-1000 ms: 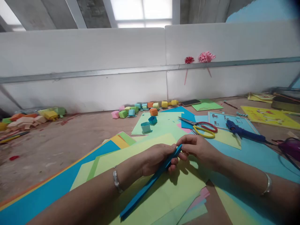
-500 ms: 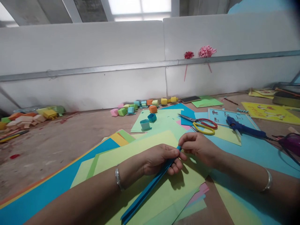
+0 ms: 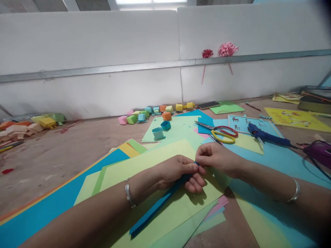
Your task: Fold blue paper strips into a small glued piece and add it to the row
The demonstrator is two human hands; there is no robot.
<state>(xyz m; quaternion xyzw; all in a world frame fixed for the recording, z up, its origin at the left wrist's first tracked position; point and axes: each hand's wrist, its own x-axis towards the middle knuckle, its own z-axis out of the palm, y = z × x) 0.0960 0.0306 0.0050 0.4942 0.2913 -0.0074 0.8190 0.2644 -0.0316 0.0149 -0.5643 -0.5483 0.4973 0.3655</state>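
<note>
A long folded blue paper strip [image 3: 157,210] slants from the lower middle up to both hands. My left hand [image 3: 184,172] is closed on it, thumb on top and fingers curled beneath. At the strip's upper end my right hand [image 3: 213,156] pinches the tip between thumb and forefinger. Both hands hover over light green paper sheets [image 3: 144,172]. Scissors [image 3: 222,132] with a red and a yellow handle lie just beyond the right hand. Farther back stand a pale teal paper cup shape [image 3: 157,133] and a smaller blue one [image 3: 166,125].
A blue hot glue gun [image 3: 269,136] with its cord lies at right. Small colored paper cubes [image 3: 141,118] and a phone [image 3: 209,105] sit along the white wall [image 3: 103,41]. More paper pieces [image 3: 36,125] are piled at far left, with blue sheets [image 3: 64,196] at lower left.
The view has tipped slightly downward. The strip's lower end has shifted a little up and left, and less of its upper tip shows between my fingers. Both hands keep their hold.
</note>
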